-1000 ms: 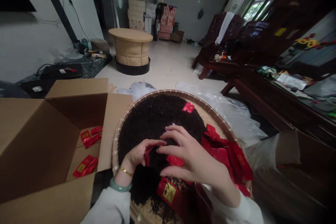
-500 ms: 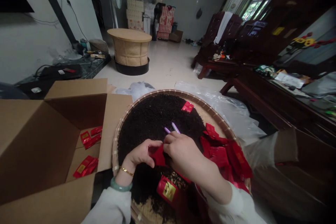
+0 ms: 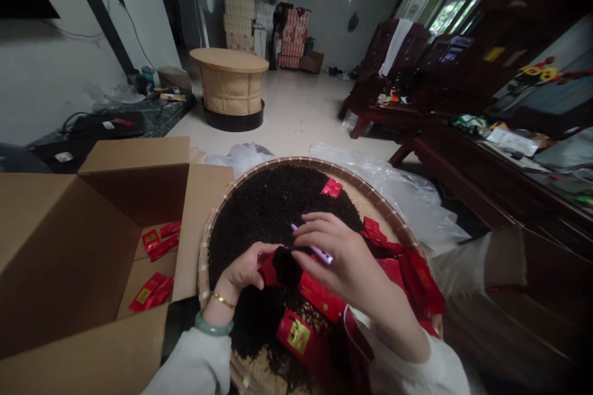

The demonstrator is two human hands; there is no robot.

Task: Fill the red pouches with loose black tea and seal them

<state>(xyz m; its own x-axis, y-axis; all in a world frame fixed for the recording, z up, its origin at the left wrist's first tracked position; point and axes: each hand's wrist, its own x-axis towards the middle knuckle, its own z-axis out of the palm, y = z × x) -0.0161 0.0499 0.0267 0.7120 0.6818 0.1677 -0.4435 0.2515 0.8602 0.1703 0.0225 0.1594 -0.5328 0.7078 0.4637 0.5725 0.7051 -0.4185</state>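
My left hand point(image 3: 248, 268) is closed on a small red packet point(image 3: 269, 270), whose mouth gapes dark toward the right. Beside that mouth is my right hand point(image 3: 328, 250), fingers apart, the tips at or close to the packet's edge. Under its fingers lies a purple stick-like tool point(image 3: 320, 253), partly hidden, so its kind is unclear. Dark loose tea leaves point(image 3: 259, 203) cover much of a round bamboo tray point(image 3: 370, 194). A flat red packet point(image 3: 322, 296) lies below my right hand, and a fuller red packet with a gold label point(image 3: 296, 333) sits nearer me.
An open cardboard box point(image 3: 60, 259) at left holds several red packets point(image 3: 152, 293). More red packets point(image 3: 419, 284) are heaped on the tray's right side, and one point(image 3: 332, 187) rests at the back. Clear plastic sheeting point(image 3: 407, 188) lies behind; another carton point(image 3: 532, 284) stands right.
My right hand came down to the packet and closed at its mouth, then spread its fingers. The packet's mouth now gapes open. My left hand kept its hold, almost still.
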